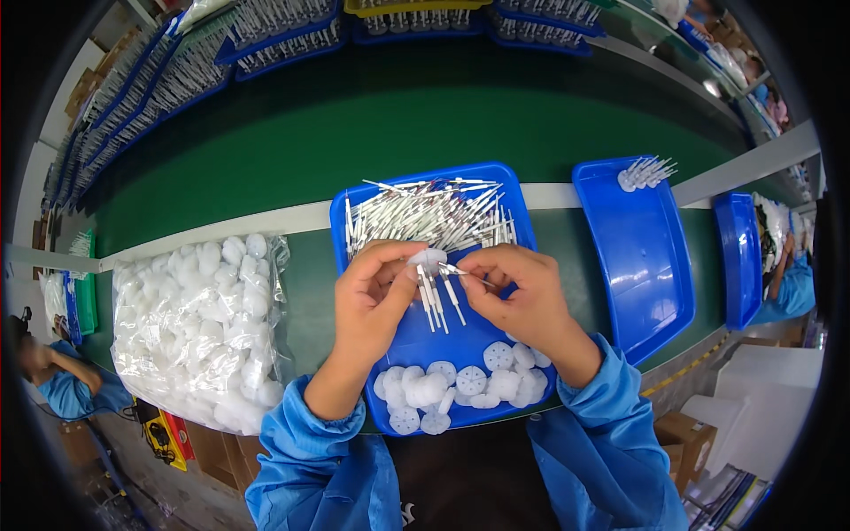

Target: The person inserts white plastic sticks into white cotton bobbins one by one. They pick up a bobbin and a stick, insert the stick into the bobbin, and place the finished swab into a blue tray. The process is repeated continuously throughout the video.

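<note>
Above a blue tray [403, 341], my left hand [367, 296] pinches a round white plastic disc [428, 258] by its edge. Several thin white rods [434, 303] with metal tips hang down from the disc. My right hand [527, 296] is closed on another thin rod [469, 275], whose end meets the disc's right side; whether it sits in a hole is too small to tell. At the tray's far end lies a heap of loose white rods [434, 212]. Near its front edge are several loose perforated white discs [471, 380].
A clear bag [195, 327] full of white discs lies to the left. On the right, a second blue tray [637, 265] holds rod-filled discs [645, 174] in its far corner. Filled trays [283, 40] line the back beyond the green surface [372, 124]. Other people sit at both sides.
</note>
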Action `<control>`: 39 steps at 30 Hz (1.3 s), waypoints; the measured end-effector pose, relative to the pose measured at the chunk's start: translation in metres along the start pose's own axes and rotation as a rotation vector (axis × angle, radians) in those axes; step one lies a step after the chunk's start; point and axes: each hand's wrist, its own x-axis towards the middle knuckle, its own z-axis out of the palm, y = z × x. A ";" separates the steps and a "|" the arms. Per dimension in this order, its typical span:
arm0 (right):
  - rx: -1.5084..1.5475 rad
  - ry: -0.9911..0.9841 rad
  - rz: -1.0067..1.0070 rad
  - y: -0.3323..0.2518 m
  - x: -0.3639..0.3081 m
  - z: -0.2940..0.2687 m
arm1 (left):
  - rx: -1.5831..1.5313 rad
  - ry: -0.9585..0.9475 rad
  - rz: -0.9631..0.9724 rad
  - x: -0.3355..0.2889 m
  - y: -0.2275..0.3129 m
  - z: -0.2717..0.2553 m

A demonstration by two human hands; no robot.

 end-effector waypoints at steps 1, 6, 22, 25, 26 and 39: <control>-0.027 0.024 -0.013 0.000 -0.001 0.001 | -0.019 0.004 -0.026 0.000 0.001 0.000; -0.037 0.038 0.003 -0.002 -0.002 0.000 | 0.015 0.021 0.016 0.001 0.004 0.004; -0.210 0.121 -0.184 0.003 -0.005 0.007 | 0.248 0.082 0.060 -0.001 0.005 0.010; -0.211 0.150 -0.207 0.005 -0.005 0.005 | 0.234 0.100 0.051 -0.001 0.003 0.009; -0.221 0.153 -0.211 0.005 -0.004 0.004 | 0.228 0.104 0.043 0.000 0.003 0.009; -0.254 0.063 -0.169 0.007 -0.005 0.001 | 0.428 0.037 0.090 0.000 0.006 0.007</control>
